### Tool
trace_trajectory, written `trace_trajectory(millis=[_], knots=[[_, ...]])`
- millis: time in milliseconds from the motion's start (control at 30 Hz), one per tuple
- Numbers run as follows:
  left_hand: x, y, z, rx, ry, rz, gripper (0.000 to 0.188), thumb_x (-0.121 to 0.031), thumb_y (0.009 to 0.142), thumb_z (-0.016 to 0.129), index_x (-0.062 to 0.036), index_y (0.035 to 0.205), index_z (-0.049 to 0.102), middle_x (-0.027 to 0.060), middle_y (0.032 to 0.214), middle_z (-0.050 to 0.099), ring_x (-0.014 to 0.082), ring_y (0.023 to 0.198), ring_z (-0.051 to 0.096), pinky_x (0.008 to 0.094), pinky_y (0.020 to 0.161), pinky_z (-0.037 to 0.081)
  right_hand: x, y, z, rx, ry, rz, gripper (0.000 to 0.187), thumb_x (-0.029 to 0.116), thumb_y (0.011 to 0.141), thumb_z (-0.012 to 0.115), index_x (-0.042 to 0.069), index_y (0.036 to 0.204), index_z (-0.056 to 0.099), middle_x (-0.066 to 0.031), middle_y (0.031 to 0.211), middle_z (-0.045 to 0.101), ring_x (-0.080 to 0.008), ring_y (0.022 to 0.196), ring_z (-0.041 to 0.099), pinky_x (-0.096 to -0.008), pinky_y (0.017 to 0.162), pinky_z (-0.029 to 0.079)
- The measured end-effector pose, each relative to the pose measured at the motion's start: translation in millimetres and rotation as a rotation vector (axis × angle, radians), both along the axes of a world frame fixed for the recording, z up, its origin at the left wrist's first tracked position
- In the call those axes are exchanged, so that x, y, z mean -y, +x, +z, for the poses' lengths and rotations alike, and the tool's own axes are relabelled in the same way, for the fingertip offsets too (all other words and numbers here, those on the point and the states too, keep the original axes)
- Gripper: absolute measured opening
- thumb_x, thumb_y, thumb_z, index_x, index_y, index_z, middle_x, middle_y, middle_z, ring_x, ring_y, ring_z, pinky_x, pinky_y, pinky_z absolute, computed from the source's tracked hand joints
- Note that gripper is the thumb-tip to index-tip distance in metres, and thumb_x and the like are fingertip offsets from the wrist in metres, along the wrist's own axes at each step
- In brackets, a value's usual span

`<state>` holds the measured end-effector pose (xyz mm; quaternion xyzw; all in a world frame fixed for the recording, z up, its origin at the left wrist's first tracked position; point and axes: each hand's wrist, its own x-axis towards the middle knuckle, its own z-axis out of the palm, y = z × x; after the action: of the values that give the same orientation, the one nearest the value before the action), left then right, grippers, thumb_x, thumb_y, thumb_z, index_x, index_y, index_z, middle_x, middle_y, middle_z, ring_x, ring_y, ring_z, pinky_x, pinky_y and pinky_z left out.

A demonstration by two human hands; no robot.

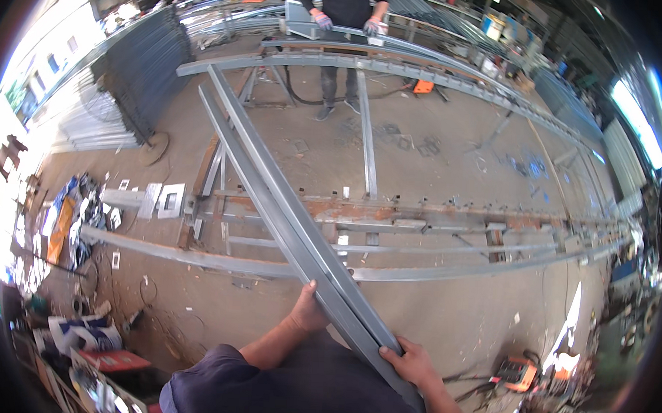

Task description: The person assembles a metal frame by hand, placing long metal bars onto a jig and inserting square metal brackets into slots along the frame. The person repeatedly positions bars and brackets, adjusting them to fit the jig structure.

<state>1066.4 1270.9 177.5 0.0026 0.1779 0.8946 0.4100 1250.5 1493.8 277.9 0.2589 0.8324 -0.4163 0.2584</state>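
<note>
Two long grey metal bars lie side by side, slanting from my body up to the far left: a left bar (271, 220) and a right bar (301, 216). They cross over a steel frame (416, 275) at waist height, and their far ends reach toward the back rail (293, 60). My left hand (309, 309) is closed round the outer edge of the left bar, thumb on top. Closer to my body, my right hand (413, 359) grips the outer edge of the right bar near its near end, thumb on its top. The undersides of both hands are hidden.
Behind the back rail stands a person (347, 8) with gloved hands on other bars. Stacked metal sheets (141, 73) stand at the far left. An orange machine (517, 373) with cables sits on the floor at right. A red-topped box (117, 361) is at lower left.
</note>
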Motion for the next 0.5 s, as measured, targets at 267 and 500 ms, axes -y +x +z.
trace_trajectory(millis=[267,500], knots=[[-191,74,-5,0.068,-0.201,0.234,0.077,-0.042,0.086,0.075,-0.0020,0.147,0.049,0.0166,0.138,0.061,0.0356,0.129,0.058,0.0522,0.115,0.043,-263,-9,-50,0.056,-0.428,0.152,0.074,0.053,0.093,0.074,0.001,0.144,0.059,-0.0237,0.132,0.068,-0.0333,0.122,0.065,-0.0441,0.105,0.049],[-330,120,15,0.144,-0.191,0.327,0.068,-0.034,0.087,0.077,-0.0025,0.142,0.052,0.0146,0.136,0.060,0.0342,0.128,0.058,0.0537,0.115,0.042,-392,-47,-34,0.033,-0.233,0.343,0.078,0.063,0.091,0.070,0.000,0.136,0.063,-0.0261,0.128,0.070,-0.0368,0.122,0.066,-0.0447,0.104,0.050]])
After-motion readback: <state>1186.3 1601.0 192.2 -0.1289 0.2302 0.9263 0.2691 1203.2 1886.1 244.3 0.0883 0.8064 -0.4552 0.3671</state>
